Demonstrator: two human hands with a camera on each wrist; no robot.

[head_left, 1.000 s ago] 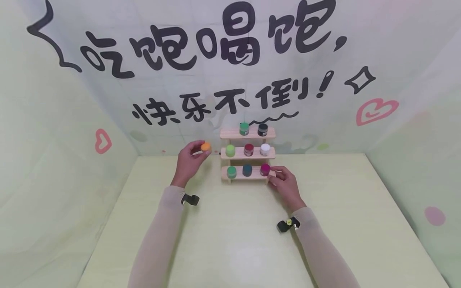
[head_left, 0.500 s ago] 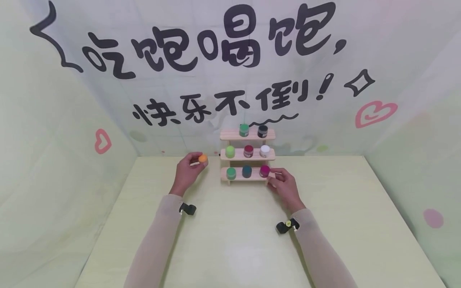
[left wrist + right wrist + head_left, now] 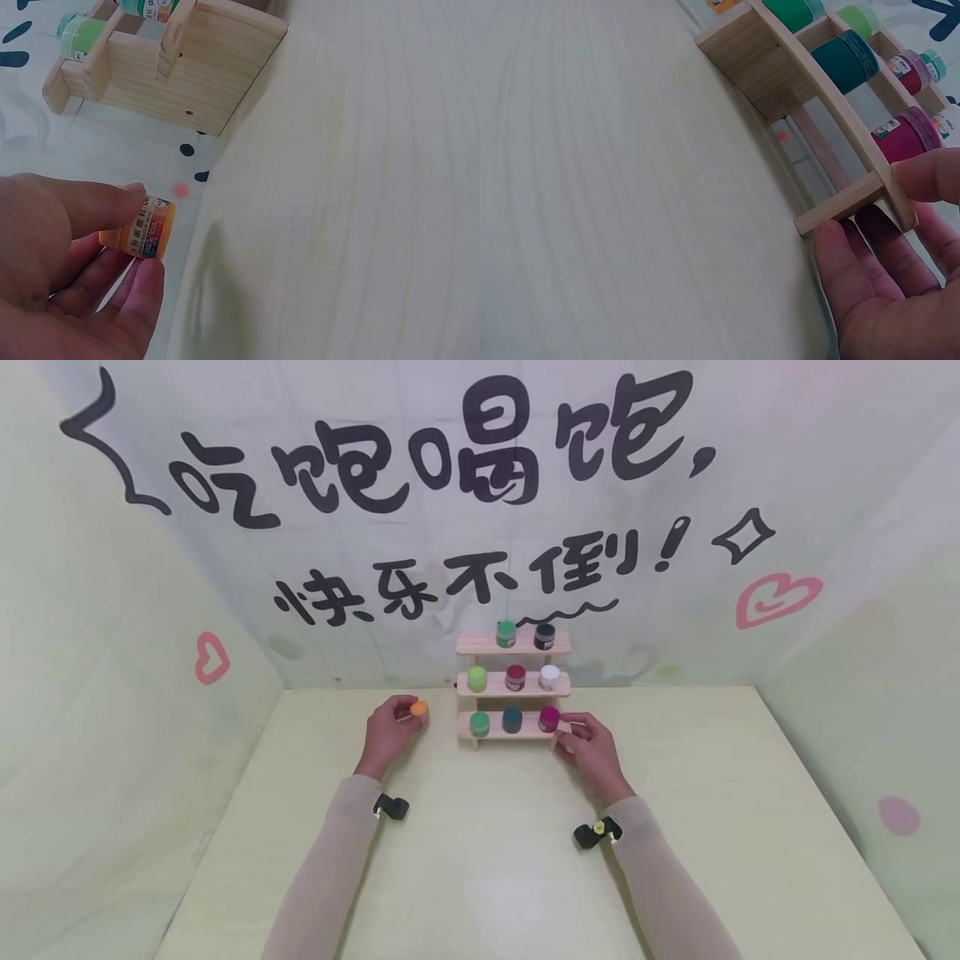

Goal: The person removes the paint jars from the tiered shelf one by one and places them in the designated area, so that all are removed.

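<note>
My left hand [image 3: 387, 739] pinches a small paint jar [image 3: 150, 226] with an orange lid between thumb and fingers, left of the wooden three-tier display stand [image 3: 491, 643]. In the left wrist view the jar is tipped, its printed label showing. My right hand [image 3: 596, 750] grips the right end of the stand's lowest tier. In the right wrist view the thumb [image 3: 930, 176] lies on the board's end beside the magenta jar [image 3: 907, 139], with the fingers around the stand's leg. The lowest tier also bears a green jar [image 3: 479, 724] and a dark teal jar [image 3: 512, 720].
The middle tier holds a light green jar [image 3: 477, 679], a dark red jar [image 3: 515, 677] and a white jar [image 3: 549, 677]. On top stand a green jar [image 3: 506, 634] and a black jar [image 3: 544, 637]. A printed cloth backdrop [image 3: 337, 543] hangs behind the pale table [image 3: 480, 860].
My left hand has come down and slightly left, toward the tabletop, with the orange jar still in it. The right hand has stayed at the stand's lower right end.
</note>
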